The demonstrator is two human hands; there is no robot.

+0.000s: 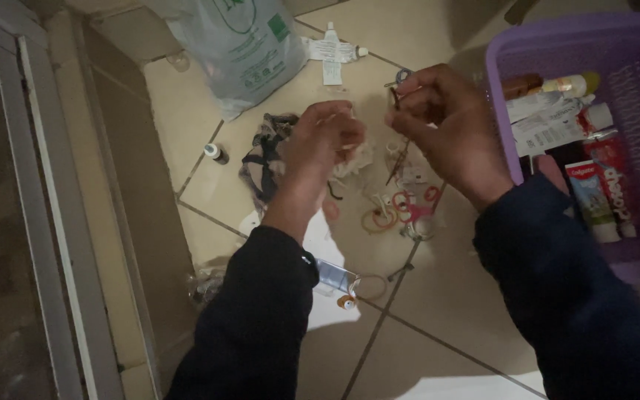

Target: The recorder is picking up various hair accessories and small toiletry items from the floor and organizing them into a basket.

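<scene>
Both hands hover over a tiled floor (446, 296), in dark sleeves. My right hand (446, 126) pinches a thin dark stick-like thing (398, 159) that hangs down from its fingers, with a small loop (403, 75) at the top. My left hand (324, 141) is closed on something small and pale, a little to the left of the right hand. Below the hands lie several coloured elastic bands and rings (401, 211), red, orange and white.
A purple plastic basket (498, 59) at the right holds tubes and packets. A white plastic bag (238, 44) and a white tube (331, 52) lie at the top. A small bottle (216, 153), patterned cloth (264, 159) and a clear packet (335, 278) are on the floor. A metal door frame (46, 222) runs along the left.
</scene>
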